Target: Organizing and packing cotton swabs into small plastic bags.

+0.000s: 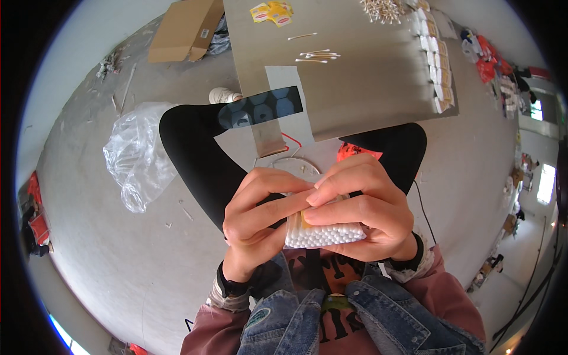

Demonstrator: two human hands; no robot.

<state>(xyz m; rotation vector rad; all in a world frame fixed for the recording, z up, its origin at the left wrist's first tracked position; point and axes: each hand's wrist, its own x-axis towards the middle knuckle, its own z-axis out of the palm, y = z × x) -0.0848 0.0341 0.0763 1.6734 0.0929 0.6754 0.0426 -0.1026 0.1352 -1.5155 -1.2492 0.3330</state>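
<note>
Between my two hands, above my lap, is a clear plastic pack of cotton swabs (324,235), its white tips packed close together and facing me. My left hand (257,216) is closed on the pack's left side, with its fingers over the top. From the other side my right hand (364,207) grips the pack, thumb and fingers pinching near its upper edge. A bit of yellow shows through under the right fingers. The pack's far end is hidden behind my fingers.
Ahead stands a table (367,77) with loose cotton swabs (318,56), a swab heap (381,10), yellow cards (272,13) and a row of filled packs (436,65). A clear plastic bag (139,154) and a cardboard box (184,31) lie on the floor at left.
</note>
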